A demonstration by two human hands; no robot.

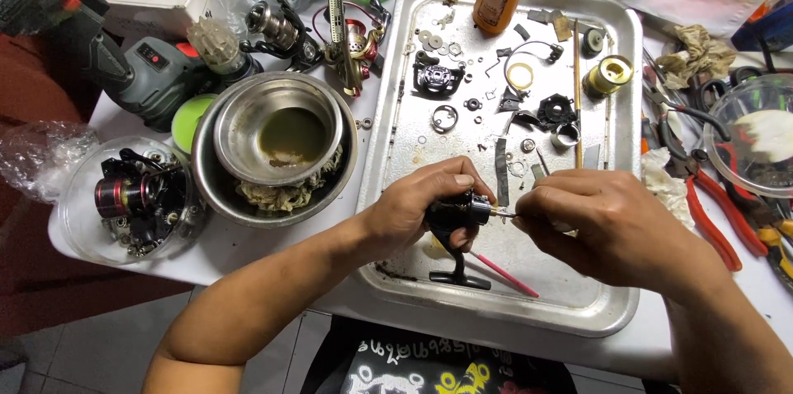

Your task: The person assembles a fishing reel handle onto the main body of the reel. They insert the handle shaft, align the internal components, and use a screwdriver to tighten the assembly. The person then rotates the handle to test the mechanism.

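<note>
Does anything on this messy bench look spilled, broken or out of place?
Nothing looks broken. The metal tray is strewn with small loose reel parts and smudged with grime. The left hand grips a black reel body over it, the right hand at its shaft. The steel bowl holds murky greenish liquid, unspilled.

White table (248,249) w/ metal tray (615,311), steel bowl (215,187), red pliers (714,212).

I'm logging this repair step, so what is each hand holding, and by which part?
The left hand grips a black fishing reel body around its housing, foot hanging down. The right hand pinches something small at the reel's brass shaft; what it is cannot be told.
</note>
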